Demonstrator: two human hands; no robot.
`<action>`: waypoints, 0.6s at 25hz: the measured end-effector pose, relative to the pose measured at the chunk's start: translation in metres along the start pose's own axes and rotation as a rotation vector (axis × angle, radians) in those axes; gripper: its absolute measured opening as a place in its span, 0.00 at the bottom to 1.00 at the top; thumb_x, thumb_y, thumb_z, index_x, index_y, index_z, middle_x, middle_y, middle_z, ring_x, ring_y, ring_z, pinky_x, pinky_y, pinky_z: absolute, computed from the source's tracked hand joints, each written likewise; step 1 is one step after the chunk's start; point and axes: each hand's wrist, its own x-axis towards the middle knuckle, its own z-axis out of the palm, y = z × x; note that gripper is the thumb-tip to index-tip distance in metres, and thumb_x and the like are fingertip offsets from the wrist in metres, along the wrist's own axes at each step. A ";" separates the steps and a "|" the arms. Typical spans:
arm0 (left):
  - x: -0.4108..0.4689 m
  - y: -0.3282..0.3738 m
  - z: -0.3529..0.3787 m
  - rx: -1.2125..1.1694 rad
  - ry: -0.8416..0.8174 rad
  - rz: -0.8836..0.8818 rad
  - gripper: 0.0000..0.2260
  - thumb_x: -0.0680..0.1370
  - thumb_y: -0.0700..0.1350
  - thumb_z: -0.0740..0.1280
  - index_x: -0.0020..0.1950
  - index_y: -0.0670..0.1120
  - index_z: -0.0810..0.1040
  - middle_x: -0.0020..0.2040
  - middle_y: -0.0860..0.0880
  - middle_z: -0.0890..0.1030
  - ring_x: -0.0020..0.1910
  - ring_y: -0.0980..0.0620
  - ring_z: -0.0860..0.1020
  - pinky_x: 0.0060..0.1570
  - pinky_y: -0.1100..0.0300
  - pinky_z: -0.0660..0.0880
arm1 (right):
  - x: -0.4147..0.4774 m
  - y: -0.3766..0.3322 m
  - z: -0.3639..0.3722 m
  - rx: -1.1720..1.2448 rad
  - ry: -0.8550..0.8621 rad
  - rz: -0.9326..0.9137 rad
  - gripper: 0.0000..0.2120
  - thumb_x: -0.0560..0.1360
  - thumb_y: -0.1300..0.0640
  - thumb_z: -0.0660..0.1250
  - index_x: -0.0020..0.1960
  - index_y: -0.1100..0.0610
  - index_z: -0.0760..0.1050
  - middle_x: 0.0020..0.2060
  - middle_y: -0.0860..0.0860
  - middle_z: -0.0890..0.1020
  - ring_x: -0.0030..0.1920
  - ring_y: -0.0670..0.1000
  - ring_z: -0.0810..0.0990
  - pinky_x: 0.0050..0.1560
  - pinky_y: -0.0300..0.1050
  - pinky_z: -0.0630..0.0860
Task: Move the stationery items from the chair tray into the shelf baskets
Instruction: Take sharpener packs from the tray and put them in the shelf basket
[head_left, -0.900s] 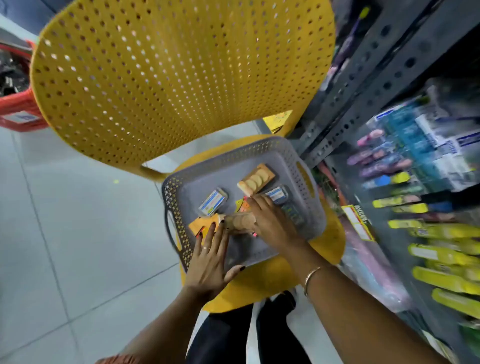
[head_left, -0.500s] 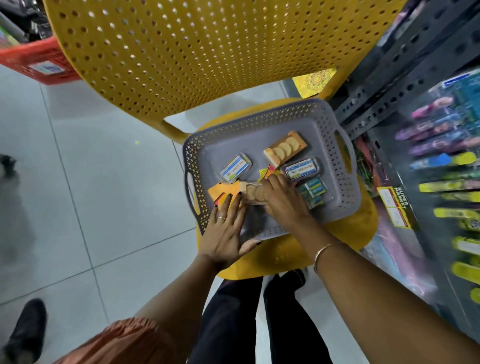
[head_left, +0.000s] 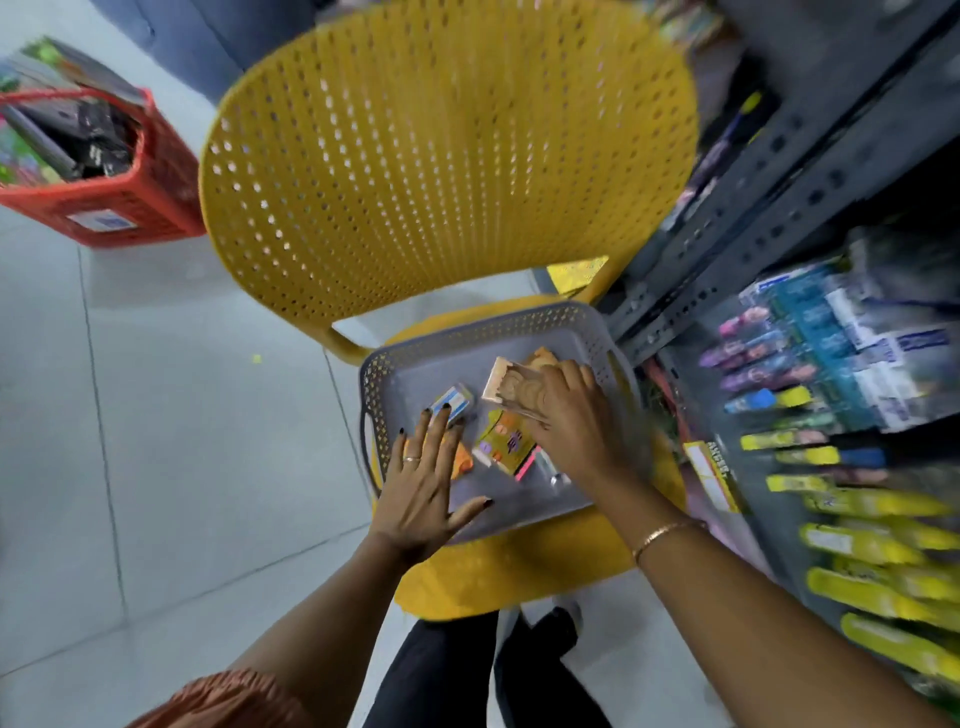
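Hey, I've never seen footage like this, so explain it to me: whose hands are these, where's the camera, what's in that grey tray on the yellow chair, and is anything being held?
There is no machine here. A person wears one wide-angle camera on the head, looking down at their own two bare hands.

A grey perforated tray sits on the seat of a yellow chair, beside a metal shelf stocked with blurred packets.

The left hand lies flat and open on the tray's near edge, over an orange pack. The right hand grips a tan blister pack that holds round pieces, tilted up off the tray floor.

Loose in the tray are a small blue-and-white box and a yellow card pack. A red basket stands on the floor behind.
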 end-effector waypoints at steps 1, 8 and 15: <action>0.014 0.004 -0.016 -0.015 0.030 0.038 0.39 0.76 0.69 0.47 0.74 0.39 0.57 0.75 0.41 0.56 0.74 0.42 0.51 0.68 0.43 0.49 | 0.002 0.000 -0.028 0.014 0.060 0.034 0.25 0.62 0.57 0.75 0.56 0.61 0.73 0.50 0.60 0.79 0.54 0.62 0.76 0.52 0.52 0.77; 0.135 0.096 -0.156 0.103 0.292 0.472 0.37 0.78 0.67 0.45 0.72 0.37 0.59 0.74 0.38 0.59 0.72 0.41 0.55 0.66 0.42 0.54 | -0.025 0.006 -0.257 0.102 0.371 0.182 0.22 0.64 0.57 0.70 0.56 0.59 0.73 0.52 0.56 0.75 0.55 0.57 0.70 0.55 0.49 0.69; 0.193 0.220 -0.242 0.219 0.404 0.758 0.37 0.77 0.67 0.45 0.72 0.38 0.60 0.74 0.41 0.60 0.73 0.43 0.56 0.69 0.49 0.50 | -0.097 0.038 -0.407 0.063 0.525 0.385 0.17 0.65 0.56 0.71 0.51 0.57 0.74 0.49 0.54 0.75 0.54 0.54 0.71 0.52 0.47 0.69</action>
